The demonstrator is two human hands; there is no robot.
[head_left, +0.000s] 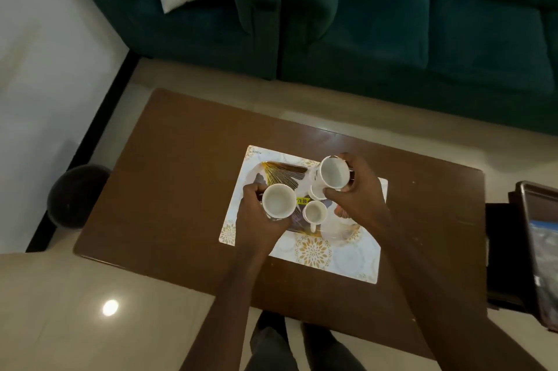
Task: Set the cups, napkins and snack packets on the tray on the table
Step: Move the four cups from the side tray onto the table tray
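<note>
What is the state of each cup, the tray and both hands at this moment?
Left cup: empty, gripped by the left hand over the tray.
Right cup: empty, gripped by the right hand.
Middle cup: empty, upright on the tray, untouched.
Tray: lying on the placemat.
Placemat: flat on the table.

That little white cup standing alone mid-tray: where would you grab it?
By its handle, coming from the near edge of the tray. The small cup stands upright with the handle pointing toward the person, and the left hand and right hand crowd its sides.
</note>
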